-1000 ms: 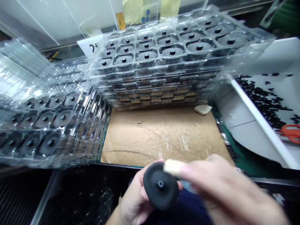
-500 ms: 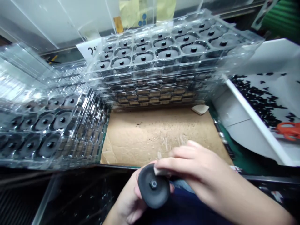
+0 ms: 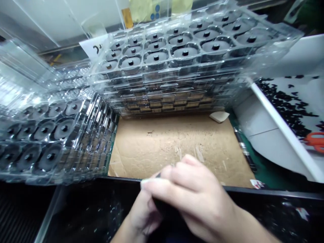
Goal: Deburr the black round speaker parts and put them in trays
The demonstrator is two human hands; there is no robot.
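My left hand (image 3: 144,212) is low at the centre and holds a black round part (image 3: 162,206) with its fingers curled beneath it. My right hand (image 3: 194,195) lies over that part, its fingers pressing across the face, so almost all of the part is hidden. Both hands sit just in front of a sheet of brown cardboard (image 3: 177,148). Stacks of clear plastic trays (image 3: 162,71) stand behind the cardboard, and another stack (image 3: 50,135) stands to its left. Both hold rows of similar black round parts with central pegs.
A pale scrap (image 3: 219,116) lies at the cardboard's back right corner. To the right, behind a white strip, several small black pieces lie on a white sheet (image 3: 286,104), with orange-handled scissors (image 3: 315,141) at the edge. A black edge runs along the front.
My right hand has moved left and closed over the black part, covering the central peg and face that showed earlier. The view has tilted slightly.
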